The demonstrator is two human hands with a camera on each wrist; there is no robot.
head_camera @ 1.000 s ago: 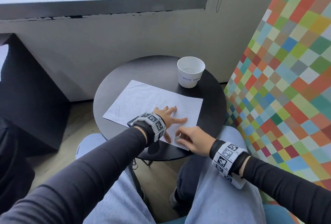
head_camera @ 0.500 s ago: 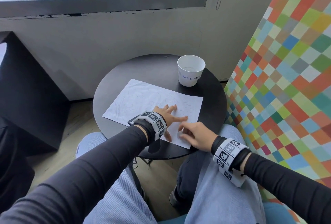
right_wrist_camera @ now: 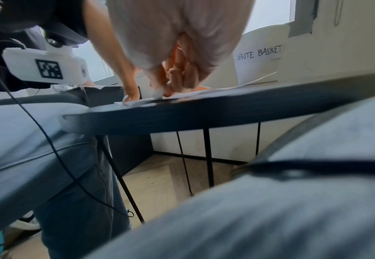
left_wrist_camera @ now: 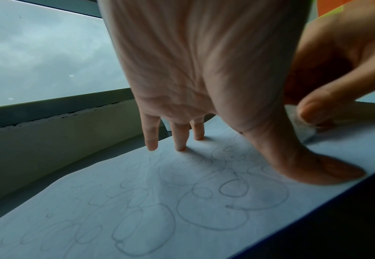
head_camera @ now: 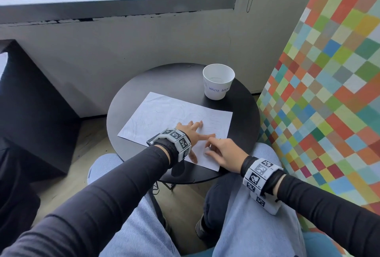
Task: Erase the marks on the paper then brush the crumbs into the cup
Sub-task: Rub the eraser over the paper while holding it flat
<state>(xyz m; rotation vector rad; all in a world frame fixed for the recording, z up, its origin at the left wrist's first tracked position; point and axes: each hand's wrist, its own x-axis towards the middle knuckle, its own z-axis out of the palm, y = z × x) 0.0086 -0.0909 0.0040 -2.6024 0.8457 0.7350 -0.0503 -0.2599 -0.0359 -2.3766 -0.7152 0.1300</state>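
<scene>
A white sheet of paper (head_camera: 164,113) with faint pencil loops (left_wrist_camera: 204,192) lies on the round black table (head_camera: 164,80). My left hand (head_camera: 191,131) lies flat on the sheet with its fingers spread, pressing it down. Just right of it, my right hand (head_camera: 222,150) curls over the paper's near right part and pinches a small white eraser (right_wrist_camera: 157,92) against the sheet. The eraser (left_wrist_camera: 304,130) shows under the right fingertips, close to my left index finger. A white paper cup (head_camera: 218,81) labelled "WASTE BASKET" stands upright at the table's far right, beyond the paper.
My knees in light jeans sit against the table's near edge (right_wrist_camera: 204,113). A checkered colourful panel (head_camera: 329,92) rises close on the right. A dark block (head_camera: 30,102) stands at the left, and a grey wall under a window lies behind the table.
My right hand has slid forward over the paper, from the near edge to beside my left index finger. The left hand, paper and cup have stayed put.
</scene>
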